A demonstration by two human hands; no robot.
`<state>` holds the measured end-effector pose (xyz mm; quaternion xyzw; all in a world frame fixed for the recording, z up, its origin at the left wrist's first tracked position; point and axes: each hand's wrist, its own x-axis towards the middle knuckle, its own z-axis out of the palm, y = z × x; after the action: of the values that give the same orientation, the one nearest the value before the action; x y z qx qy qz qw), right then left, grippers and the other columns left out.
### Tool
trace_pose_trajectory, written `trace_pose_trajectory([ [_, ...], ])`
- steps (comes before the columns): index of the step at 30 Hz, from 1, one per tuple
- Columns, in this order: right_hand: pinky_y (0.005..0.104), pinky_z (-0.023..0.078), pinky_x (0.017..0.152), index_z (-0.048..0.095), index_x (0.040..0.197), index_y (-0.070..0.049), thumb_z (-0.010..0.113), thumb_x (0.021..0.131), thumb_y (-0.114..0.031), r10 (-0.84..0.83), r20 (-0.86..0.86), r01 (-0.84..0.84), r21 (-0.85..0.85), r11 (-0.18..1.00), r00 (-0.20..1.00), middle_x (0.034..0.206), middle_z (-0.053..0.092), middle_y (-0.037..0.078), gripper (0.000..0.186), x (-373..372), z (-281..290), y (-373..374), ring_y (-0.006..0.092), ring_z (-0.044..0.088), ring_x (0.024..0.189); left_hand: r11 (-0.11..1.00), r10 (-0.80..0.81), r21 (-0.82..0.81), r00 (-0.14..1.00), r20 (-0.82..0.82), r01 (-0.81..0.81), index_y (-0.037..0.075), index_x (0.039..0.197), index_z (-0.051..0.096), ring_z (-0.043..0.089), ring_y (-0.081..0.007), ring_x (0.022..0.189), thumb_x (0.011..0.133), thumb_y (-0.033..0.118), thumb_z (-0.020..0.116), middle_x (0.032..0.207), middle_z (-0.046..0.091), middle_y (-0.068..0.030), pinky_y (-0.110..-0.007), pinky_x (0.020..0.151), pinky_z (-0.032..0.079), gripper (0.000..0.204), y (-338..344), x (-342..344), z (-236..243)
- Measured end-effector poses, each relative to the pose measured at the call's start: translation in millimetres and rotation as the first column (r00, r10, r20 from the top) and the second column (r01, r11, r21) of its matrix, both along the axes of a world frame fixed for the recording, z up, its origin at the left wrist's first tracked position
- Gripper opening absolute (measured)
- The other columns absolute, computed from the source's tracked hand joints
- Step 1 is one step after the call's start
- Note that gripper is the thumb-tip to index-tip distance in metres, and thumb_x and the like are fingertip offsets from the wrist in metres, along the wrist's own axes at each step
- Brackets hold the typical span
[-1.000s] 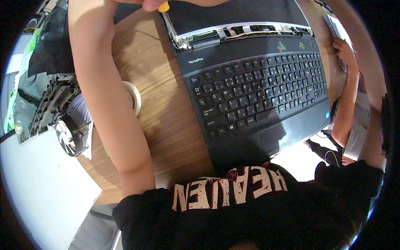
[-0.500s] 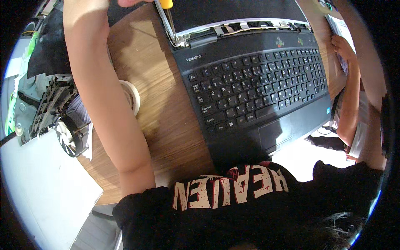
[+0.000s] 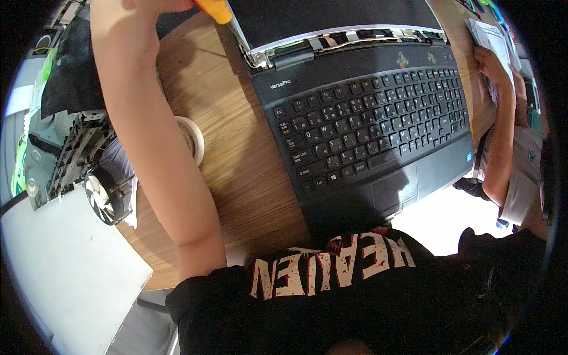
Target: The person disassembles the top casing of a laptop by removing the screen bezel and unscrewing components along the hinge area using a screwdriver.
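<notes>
My left hand [image 3: 168, 5] is at the top edge, mostly cut off, its fingers closed round a screwdriver [image 3: 215, 9] with a yellow and red handle. The handle points down toward the left hinge [image 3: 258, 60] of an open black laptop [image 3: 441, 171]; I cannot make out whether its tip touches anything. The laptop's dark screen panel [image 3: 337, 16] is tilted back without its lower bezel, baring cables and silver tape [image 3: 355, 39] along its bottom edge. My right hand is out of view.
A roll of tape [image 3: 197, 142] lies beside my left forearm. Further left are a small fan [image 3: 99, 198], metal computer parts [image 3: 71, 148] and a white board [image 3: 71, 260]. At right, another person's hand [image 3: 492, 64] rests by papers [image 3: 491, 36] on the wooden table [image 3: 248, 195].
The screwdriver handle has moved left and down, with more of it in view, and its shaft no longer shows plainly at the hinge. The whole view has shifted slightly.
</notes>
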<state>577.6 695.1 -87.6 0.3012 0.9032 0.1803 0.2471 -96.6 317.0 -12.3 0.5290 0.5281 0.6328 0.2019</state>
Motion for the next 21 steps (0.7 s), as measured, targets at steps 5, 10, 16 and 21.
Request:
trace_pose_trajectory([
  [5,0.039,0.038,0.113,0.065,0.117,0.004,0.064,0.069,-0.009,0.151,-0.042,-0.151,-0.009,0.988,0.988,0.131,0.06,0.018,0.049,7.0,-27.0,12.4,0.0354,0.05,0.127,1.0,0.005,-0.005,1.0,-0.023,-0.005,0.003,0.111,0.068,0.063,-0.0067,0.075,0.096,0.013,0.06,0.091,0.07,-0.003,-0.02,0.064,0.048,0.02,5.4,-1.0,-7.6],
  [10,0.0386,0.038,0.112,0.063,0.119,0.003,0.065,0.07,-0.008,0.082,-0.041,-0.082,0.007,0.997,0.996,0.132,0.059,0.019,0.051,-2.6,-25.3,8.3,0.0365,0.05,0.128,0.999,0.032,0.012,0.998,-0.049,-0.031,0.003,0.111,0.068,0.063,-0.0067,0.075,0.096,0.013,0.06,0.092,0.07,-0.003,-0.02,0.064,0.048,0.02,-3.7,0.0,-5.7],
  [16,0.0376,0.039,0.106,0.063,0.115,0.003,0.065,0.071,-0.01,0.11,-0.061,-0.108,0.029,0.994,0.992,0.125,0.059,0.018,0.046,0.8,-18.6,-5.0,0.0352,0.05,0.121,0.998,0.009,0.061,0.995,-0.098,-0.003,0.003,0.112,0.067,0.063,-0.0067,0.075,0.097,0.013,0.059,0.093,0.07,-0.003,-0.02,0.064,0.048,0.021,-2.2,0.8,-9.1],
  [21,0.0371,0.039,0.1,0.064,0.111,0.004,0.066,0.073,-0.012,0.11,-0.139,-0.112,-0.005,0.994,0.984,0.118,0.058,0.017,0.041,-28.7,-6.7,-20.8,0.0338,0.05,0.114,0.982,0.179,0.065,0.982,-0.053,-0.175,0.002,0.111,0.067,0.063,-0.0089,0.076,0.097,0.013,0.058,0.092,0.069,-0.0044,-0.021,0.065,0.049,0.02,-13.4,-6.5,-3.8],
])
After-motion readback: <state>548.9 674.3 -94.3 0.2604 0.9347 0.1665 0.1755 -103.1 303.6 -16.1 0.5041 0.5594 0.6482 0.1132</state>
